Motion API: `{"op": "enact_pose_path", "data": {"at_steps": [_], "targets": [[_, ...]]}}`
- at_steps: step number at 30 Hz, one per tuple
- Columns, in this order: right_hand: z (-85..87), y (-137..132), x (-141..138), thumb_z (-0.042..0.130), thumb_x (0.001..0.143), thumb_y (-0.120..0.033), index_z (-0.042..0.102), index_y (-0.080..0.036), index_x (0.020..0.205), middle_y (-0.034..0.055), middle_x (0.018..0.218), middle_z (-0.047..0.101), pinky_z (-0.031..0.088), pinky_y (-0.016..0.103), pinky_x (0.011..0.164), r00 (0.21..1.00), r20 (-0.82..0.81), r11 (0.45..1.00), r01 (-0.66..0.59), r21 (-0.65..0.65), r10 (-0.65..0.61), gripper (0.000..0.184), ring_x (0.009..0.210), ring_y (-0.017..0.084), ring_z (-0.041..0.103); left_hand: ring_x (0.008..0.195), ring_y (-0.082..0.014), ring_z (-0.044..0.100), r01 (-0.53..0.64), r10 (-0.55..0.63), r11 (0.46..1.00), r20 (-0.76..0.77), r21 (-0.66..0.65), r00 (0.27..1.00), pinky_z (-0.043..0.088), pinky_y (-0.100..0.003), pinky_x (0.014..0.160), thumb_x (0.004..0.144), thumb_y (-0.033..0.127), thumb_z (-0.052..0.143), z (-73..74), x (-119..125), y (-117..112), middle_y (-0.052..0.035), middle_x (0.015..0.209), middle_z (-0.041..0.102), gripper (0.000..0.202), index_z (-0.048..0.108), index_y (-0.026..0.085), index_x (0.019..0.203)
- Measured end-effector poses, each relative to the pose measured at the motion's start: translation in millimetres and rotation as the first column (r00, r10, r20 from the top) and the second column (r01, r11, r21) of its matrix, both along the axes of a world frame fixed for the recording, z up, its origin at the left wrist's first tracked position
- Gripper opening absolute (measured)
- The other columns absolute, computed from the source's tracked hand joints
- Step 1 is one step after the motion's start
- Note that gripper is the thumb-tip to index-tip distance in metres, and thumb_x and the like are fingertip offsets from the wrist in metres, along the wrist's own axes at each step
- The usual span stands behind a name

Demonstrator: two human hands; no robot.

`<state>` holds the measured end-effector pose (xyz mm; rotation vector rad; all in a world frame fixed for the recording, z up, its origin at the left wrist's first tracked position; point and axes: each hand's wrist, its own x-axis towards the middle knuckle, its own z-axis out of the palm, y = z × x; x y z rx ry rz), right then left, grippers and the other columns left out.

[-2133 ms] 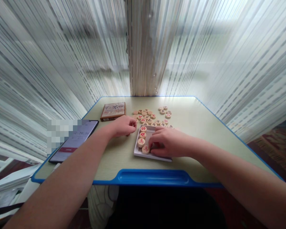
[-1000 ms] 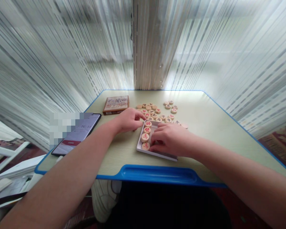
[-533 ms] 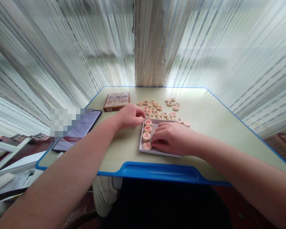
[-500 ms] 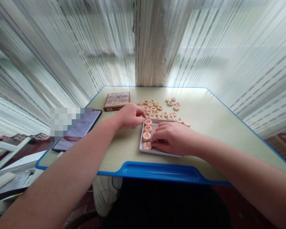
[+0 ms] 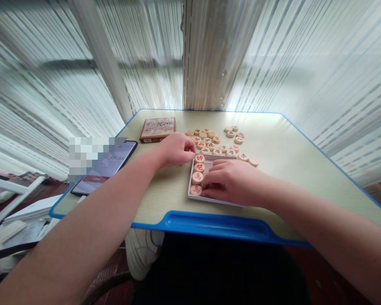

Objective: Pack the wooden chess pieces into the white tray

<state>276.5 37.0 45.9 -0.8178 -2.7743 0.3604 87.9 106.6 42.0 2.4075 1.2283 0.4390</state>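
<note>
A shallow white box tray (image 5: pixel 216 201) lies on the table with a column of xiangqi pieces (image 5: pixel 197 177) along its left side, red characters facing up. My left hand (image 5: pixel 177 149) is at the tray's far left corner, fingers curled and thumb against the corner. Inside the tray rests my right hand (image 5: pixel 230 181), its fingers bent and their tips close to the lower pieces of the column. Whatever lies under its palm and fingers is hidden. Just beyond the tray, many loose xiangqi pieces (image 5: pixel 211 145) are spread out, some red, some black, some face down.
A printed flat box (image 5: pixel 158 129) lies at the back left. A phone (image 5: pixel 104 167) with a timer on its screen lies at the left edge. The table (image 5: pixel 292 169) has a blue rim and a blue front groove (image 5: pixel 217 224). Curtains (image 5: pixel 222 55) hang behind.
The camera view has shifted slightly, so the table sits a little higher and to the right. Both hands keep nearly the same place at the tray, and the column of pieces looks unchanged.
</note>
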Motion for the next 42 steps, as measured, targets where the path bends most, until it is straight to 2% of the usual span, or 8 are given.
{"op": "enact_pose_path", "data": {"at_steps": [11,15,21,28,30,34,37,42], "targets": [[0.0,-0.3,1.3,0.06,0.081,-0.028,0.07,-0.018,0.078,0.0045,0.077,0.067,0.041,0.026,0.066,1.0,0.001,1.0,0.022,0.015,-0.022,0.015,0.07,0.014,0.058,0.049,-0.0096,0.048,0.002,-0.002,1.0,-0.001,-0.004,1.0,0.032,-0.02,0.049,0.061,0.02,0.05,-0.1,-0.4,-0.1,0.0016,0.046,0.054,0.023,0.07,0.011,0.068],[1.4,-1.2,0.1,0.057,0.083,-0.033,0.069,-0.017,0.073,0.004,0.072,0.065,0.039,0.025,0.063,1.0,-0.001,0.999,0.023,0.033,-0.023,0.022,0.066,0.013,0.056,0.049,-0.0092,0.048,0.011,-0.011,1.0,0.004,-0.002,1.0,0.032,-0.02,0.049,0.061,0.02,0.051,-0.9,-0.8,0.4,0.0019,0.046,0.054,0.023,0.07,0.011,0.068],[1.0,-1.3,-1.4,0.057,0.083,-0.041,0.067,-0.017,0.068,0.0033,0.066,0.062,0.035,0.024,0.058,0.995,0.012,0.994,0.096,0.055,-0.097,0.03,0.061,0.012,0.054,0.048,-0.0093,0.048,0.012,-0.012,1.0,-0.001,-0.003,1.0,0.032,-0.02,0.048,0.062,0.022,0.051,-1.2,-0.9,0.3,0.0018,0.047,0.054,0.023,0.07,0.011,0.068],[-0.1,-0.4,0.1,0.057,0.083,-0.039,0.067,-0.017,0.067,0.0037,0.066,0.063,0.035,0.024,0.058,0.996,0.001,0.993,0.094,0.071,-0.094,0.028,0.061,0.012,0.054,0.048,-0.0092,0.046,0.009,-0.009,1.0,-0.001,-0.005,1.0,0.031,-0.021,0.049,0.061,0.02,0.05,0.2,-1.0,-0.7,0.0018,0.046,0.054,0.023,0.07,0.011,0.068],[-0.5,-0.5,0.8,0.055,0.085,-0.035,0.068,-0.017,0.072,0.004,0.069,0.064,0.036,0.024,0.059,0.998,-0.044,0.995,0.052,0.088,-0.049,0.026,0.063,0.012,0.055,0.048,-0.0092,0.046,0.015,-0.015,1.0,-0.007,0.007,1.0,0.031,-0.021,0.049,0.061,0.02,0.05,0.6,-0.8,-0.5,0.0018,0.046,0.054,0.023,0.07,0.011,0.068],[-0.1,-2.6,2.5,0.048,0.089,-0.024,0.07,-0.021,0.094,0.0044,0.081,0.068,0.036,0.023,0.06,0.992,-0.09,0.993,-0.077,0.089,0.085,0.023,0.068,0.011,0.057,0.049,-0.0092,0.046,0.018,-0.018,1.0,-0.011,0.008,1.0,0.031,-0.02,0.049,0.061,0.019,0.05,1.1,-0.5,-0.4,0.0021,0.047,0.053,0.023,0.07,0.011,0.069],[1.3,-5.1,2.9,0.048,0.088,-0.02,0.07,-0.026,0.101,0.0026,0.084,0.068,0.032,0.022,0.055,0.996,-0.027,0.994,-0.085,0.071,0.087,0.026,0.065,0.01,0.056,0.048,-0.009,0.045,0.018,-0.018,1.0,-0.012,0.01,1.0,0.031,-0.02,0.049,0.061,0.019,0.05,1.2,-0.6,-0.5,0.0023,0.045,0.052,0.023,0.07,0.01,0.068],[3.6,-6.7,1.9,0.052,0.086,-0.02,0.07,-0.03,0.102,0.0002,0.085,0.069,0.031,0.022,0.053,0.997,0.037,0.997,-0.062,0.045,0.06,0.026,0.065,0.009,0.057,0.048,-0.0094,0.046,0.014,-0.014,1.0,-0.017,0.012,1.0,0.031,-0.021,0.049,0.061,0.02,0.05,0.8,-0.9,-0.6,0.0023,0.045,0.052,0.023,0.07,0.011,0.068]]}}
